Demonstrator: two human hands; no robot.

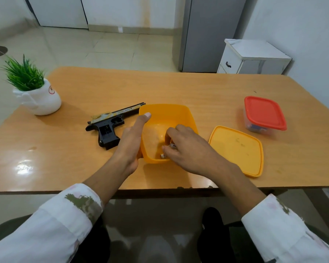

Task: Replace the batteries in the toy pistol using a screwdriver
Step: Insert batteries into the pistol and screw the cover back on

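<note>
The black and gold toy pistol (110, 123) lies on its side on the wooden table, left of an open yellow container (166, 112). My left hand (131, 141) grips the container's left wall, thumb stretched up along the rim. My right hand (186, 149) reaches down into the container, fingers closed on a battery (173, 146) with black lettering. A second battery (162, 156) lies on the container's bottom beside my fingertips. No screwdriver is in view.
The yellow lid (237, 150) lies flat to the right of the container. A clear box with a red lid (264, 112) stands further right. A white pot with a green plant (36, 93) sits at the table's left edge.
</note>
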